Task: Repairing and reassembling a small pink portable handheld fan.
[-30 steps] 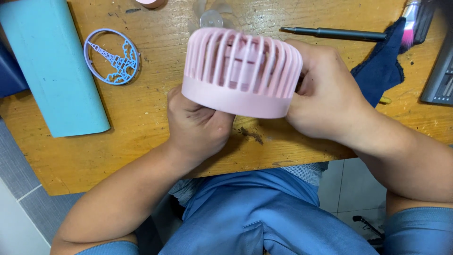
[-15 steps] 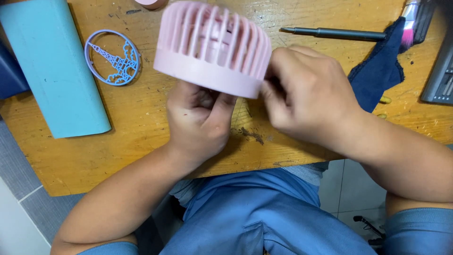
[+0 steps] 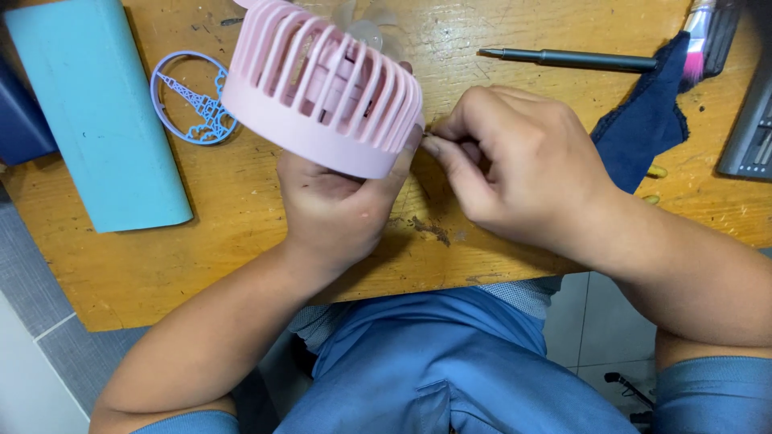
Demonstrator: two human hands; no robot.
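A round pink fan housing with a slatted grille is held up over the wooden table, tilted to the left. My left hand grips it from below, thumb against its right rim. My right hand sits just right of the housing, its thumb and forefinger pinched together at the rim. Something very small may be between those fingertips; I cannot make it out. Clear fan blades show behind the housing.
A light blue box lies at the left, with a lilac round cut-out ornament beside it. A dark screwdriver lies at the back right, next to a dark blue cloth. A grey object sits at the right edge.
The pink housing has moved left and tilted further. My right hand has come off its side and now pinches at its right rim.
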